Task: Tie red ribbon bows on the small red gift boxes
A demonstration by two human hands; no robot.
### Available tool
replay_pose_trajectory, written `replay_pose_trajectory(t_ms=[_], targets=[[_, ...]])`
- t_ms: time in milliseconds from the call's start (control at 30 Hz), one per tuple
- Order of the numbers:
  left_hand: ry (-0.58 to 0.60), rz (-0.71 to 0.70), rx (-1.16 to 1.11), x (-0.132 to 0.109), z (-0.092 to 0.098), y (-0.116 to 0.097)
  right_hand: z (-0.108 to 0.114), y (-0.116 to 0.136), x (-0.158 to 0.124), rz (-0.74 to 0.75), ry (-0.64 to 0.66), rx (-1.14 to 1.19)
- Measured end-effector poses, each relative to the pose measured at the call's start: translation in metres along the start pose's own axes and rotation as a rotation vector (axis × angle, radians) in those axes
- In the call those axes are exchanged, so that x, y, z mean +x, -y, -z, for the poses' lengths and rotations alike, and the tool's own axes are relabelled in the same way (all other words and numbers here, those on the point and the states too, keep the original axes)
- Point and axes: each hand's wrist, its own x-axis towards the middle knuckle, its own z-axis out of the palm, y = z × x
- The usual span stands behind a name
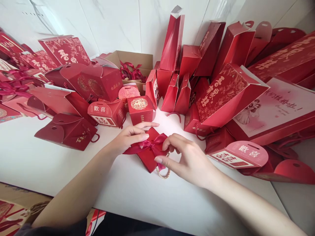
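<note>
— Dark cloth [133, 226] at the lower edge. Next?

— Bare right hand [184, 157], fingers curled beside a glossy magenta satin bow [154, 145]; whether they pinch it, I cannot tell.

— And the box?

— Small red card box [149, 160], under the bow, on a smooth white tabletop [118, 183] between both hands; twisted cream cord loop [164, 178] beside. Bare left hand [130, 136]: thumb on the bow, index finger extended, lower fingers hidden.

— Technique?

— Satin probably slips; best steady the bow's centre, evening both sides gently.

— Beyond?

— Gold-printed red card carton [142, 109], open brown cardboard box [147, 60], grey-veined wall [118, 23].
</note>
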Motion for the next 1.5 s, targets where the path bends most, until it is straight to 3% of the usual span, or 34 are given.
replay_pose_trajectory(t_ms=[133, 367, 600, 700, 867, 967, 1233, 1367, 1500], targets=[[-0.009, -0.005, 0.022, 0.0, 0.0, 0.0, -0.002, 0.0, 0.001, 0.067, 0.01, -0.012], [-0.018, 0.009, -0.018, 0.001, -0.001, 0.002, 0.018, -0.009, 0.011, -0.156, 0.182, 0.221], [-0.04, 0.057, 0.017, 0.001, -0.006, -0.003, 0.026, -0.018, 0.014, -0.228, 0.231, 0.128], [-0.028, 0.06, 0.013, 0.001, -0.006, -0.002, 0.028, -0.02, 0.013, -0.09, 0.213, -0.005], [-0.026, 0.074, -0.008, 0.002, -0.006, -0.001, 0.031, -0.021, 0.01, 0.462, 0.061, -0.441], [-0.025, 0.073, -0.012, 0.002, -0.007, 0.0, 0.031, -0.022, 0.011, 0.649, 0.014, -0.666], [0.029, 0.028, 0.052, 0.003, -0.006, 0.0, 0.027, -0.034, 0.019, 0.625, 0.109, -0.757], [0.042, 0.026, 0.035, 0.003, -0.006, -0.001, 0.026, -0.03, 0.017, 0.685, 0.072, -0.888], [0.026, 0.065, -0.065, 0.003, -0.006, 0.0, 0.03, -0.03, 0.017, 0.651, 0.015, -0.866]])
